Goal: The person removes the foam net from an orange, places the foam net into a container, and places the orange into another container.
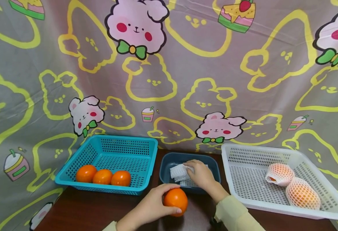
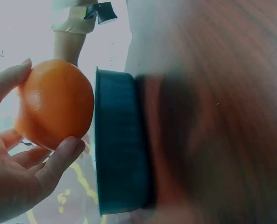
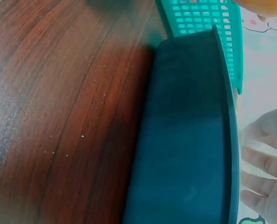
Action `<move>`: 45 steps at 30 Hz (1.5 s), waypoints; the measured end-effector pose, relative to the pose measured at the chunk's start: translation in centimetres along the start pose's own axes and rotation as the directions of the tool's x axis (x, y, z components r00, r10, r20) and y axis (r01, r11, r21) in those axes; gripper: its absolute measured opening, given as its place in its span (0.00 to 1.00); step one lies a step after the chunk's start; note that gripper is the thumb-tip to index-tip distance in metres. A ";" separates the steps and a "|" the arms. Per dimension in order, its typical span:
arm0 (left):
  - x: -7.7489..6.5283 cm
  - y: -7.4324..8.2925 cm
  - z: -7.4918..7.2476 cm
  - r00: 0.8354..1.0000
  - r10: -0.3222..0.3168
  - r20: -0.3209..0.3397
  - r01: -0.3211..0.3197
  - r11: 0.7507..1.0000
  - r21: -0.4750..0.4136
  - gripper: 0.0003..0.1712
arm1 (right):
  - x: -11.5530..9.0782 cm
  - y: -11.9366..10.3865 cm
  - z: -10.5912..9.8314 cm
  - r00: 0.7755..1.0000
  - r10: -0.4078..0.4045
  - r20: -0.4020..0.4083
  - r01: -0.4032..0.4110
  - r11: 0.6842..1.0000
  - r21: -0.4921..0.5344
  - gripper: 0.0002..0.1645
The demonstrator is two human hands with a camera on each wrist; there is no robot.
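Operator: Tally, netted and bare?

Registrar: Dial centred on the held fruit, head view. Netted, so done by my judgement: two round orange fruits in white foam-net sleeves (image 1: 303, 193), lying in your white rectangular perforated plastic basket (image 1: 244, 173), between two and three o'clock. Bare, so apparently outstanding: four. Three round glossy orange fruits (image 1: 102, 176) stand in a row along the near side of your turquoise rectangular perforated plastic basket (image 1: 122, 160), ten o'clock; you hold the fourth.

Operator: Hands?

Registrar: Your left hand (image 1: 154, 200): fingers and thumb curled round one bare, round, bright-orange fruit (image 1: 176, 201), raised just on the near side of your dark-blue rectangular plastic tub (image 1: 174, 159). Your right hand (image 1: 200, 175): one o'clock, on the white foam netting (image 1: 178, 172) inside the tub; whether its fingertips pinch, I cannot tell.

Operator: Condition of your held piece?

Registrar: Smooth, glossy, slightly flattened; pale highlight facing your left wrist camera; no sleeve; far side hidden.
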State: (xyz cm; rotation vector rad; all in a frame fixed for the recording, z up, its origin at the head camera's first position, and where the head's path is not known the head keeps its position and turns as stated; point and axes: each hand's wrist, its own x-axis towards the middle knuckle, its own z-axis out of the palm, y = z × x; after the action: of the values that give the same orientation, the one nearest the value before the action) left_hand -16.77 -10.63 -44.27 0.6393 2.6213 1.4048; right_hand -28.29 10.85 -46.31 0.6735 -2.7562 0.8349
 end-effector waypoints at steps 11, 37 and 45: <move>-0.8 1.5 -2.3 0.999 -0.005 -0.031 0.002 0.997 -0.077 0.36 | 0.1 -1.7 -0.7 0.999 -0.045 -0.022 0.047 0.993 0.107 0.18; -1.5 0.5 -9.2 0.939 -0.172 -0.297 0.163 0.985 -0.056 0.34 | -0.7 -5.6 2.2 0.961 -0.084 0.263 -0.112 0.752 0.650 0.26; -0.8 -1.2 -11.0 0.914 -0.185 -0.361 0.187 0.982 -0.030 0.36 | -0.7 -7.7 3.7 0.939 -0.058 0.339 -0.255 0.546 0.798 0.34</move>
State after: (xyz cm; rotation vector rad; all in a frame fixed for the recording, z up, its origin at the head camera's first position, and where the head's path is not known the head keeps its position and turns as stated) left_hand -19.50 -20.03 -39.11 0.1267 2.8626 1.5849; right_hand -24.20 3.33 -45.84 0.8404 -2.5141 2.3441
